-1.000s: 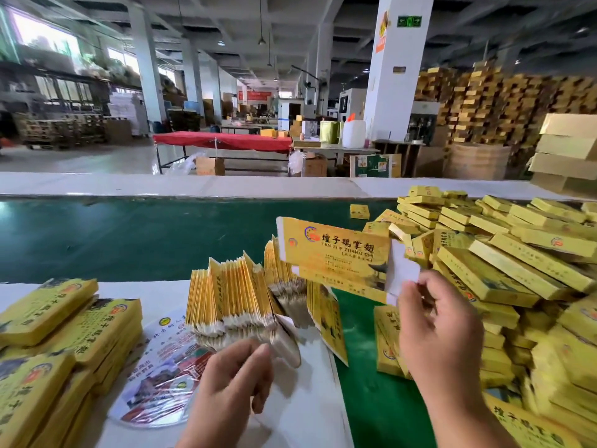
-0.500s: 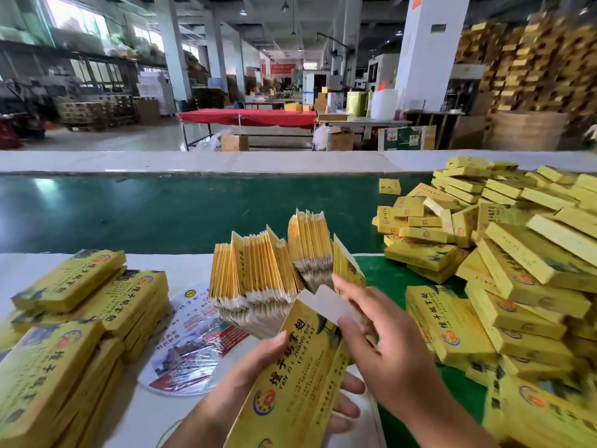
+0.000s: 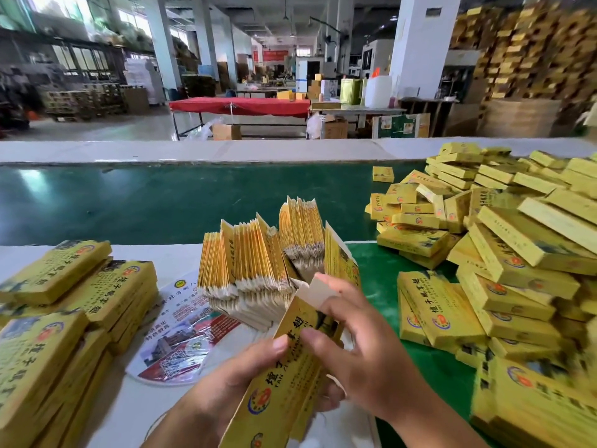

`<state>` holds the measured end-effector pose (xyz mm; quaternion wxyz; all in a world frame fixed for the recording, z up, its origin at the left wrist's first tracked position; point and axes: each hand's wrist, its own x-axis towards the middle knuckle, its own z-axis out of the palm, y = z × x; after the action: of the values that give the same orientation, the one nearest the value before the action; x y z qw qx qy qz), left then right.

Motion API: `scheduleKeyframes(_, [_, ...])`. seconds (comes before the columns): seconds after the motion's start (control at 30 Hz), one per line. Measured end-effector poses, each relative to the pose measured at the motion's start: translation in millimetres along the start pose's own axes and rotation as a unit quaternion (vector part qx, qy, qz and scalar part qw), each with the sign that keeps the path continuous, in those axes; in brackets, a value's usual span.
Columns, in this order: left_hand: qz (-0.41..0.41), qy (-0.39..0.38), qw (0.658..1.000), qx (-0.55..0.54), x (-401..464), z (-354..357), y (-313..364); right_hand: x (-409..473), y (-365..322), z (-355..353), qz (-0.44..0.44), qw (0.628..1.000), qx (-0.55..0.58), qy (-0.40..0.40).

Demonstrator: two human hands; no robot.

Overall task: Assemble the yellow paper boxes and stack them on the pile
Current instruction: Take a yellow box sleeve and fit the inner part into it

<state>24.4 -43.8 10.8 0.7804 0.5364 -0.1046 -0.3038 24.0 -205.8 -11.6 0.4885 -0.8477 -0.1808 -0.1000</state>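
A yellow box [image 3: 284, 376], red-lettered, its white flap raised, is gripped by the left hand [image 3: 226, 379] and pinched by the right hand [image 3: 365, 354] fingers [image 3: 326, 342].

I work in a packaging factory hall: green conveyor belt [image 3: 161, 202], concrete pillars [image 3: 420, 43], stacked cartons [image 3: 523, 53], heaped yellow paper boxes [image 3: 517, 247] at my station.

Bare forearms, no sleeves; short fingernails.
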Motion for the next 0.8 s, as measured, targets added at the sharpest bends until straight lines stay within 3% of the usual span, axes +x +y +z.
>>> scheduleKeyframes(0.17, [-0.033,-0.127,0.991,0.028,4.8,-14.9,-3.2,1.2,-4.2,-4.9,0.005,0.995,0.098,-0.024])
scheduleKeyframes(0.23, [-0.042,-0.119,0.992,-0.032,1.8,-21.8,-7.6,1.2,-2.0,-4.8,-0.003,0.996,0.092,0.014])
scheduleKeyframes(0.37, [0.020,-0.068,0.986,-0.154,-4.1,-27.1,-8.0,1.8,5.5,-2.6,0.039,0.986,0.118,0.115])
scheduleKeyframes(0.53, [0.078,0.025,0.989,-0.121,-3.2,-21.2,-6.0,0.8,4.0,7.5,0.093,0.976,0.198,0.016])
scheduleKeyframes(0.8, [0.121,0.121,0.985,-0.032,5.7,-20.0,-13.6,2.6,1.6,1.5,0.053,0.979,0.197,0.022])
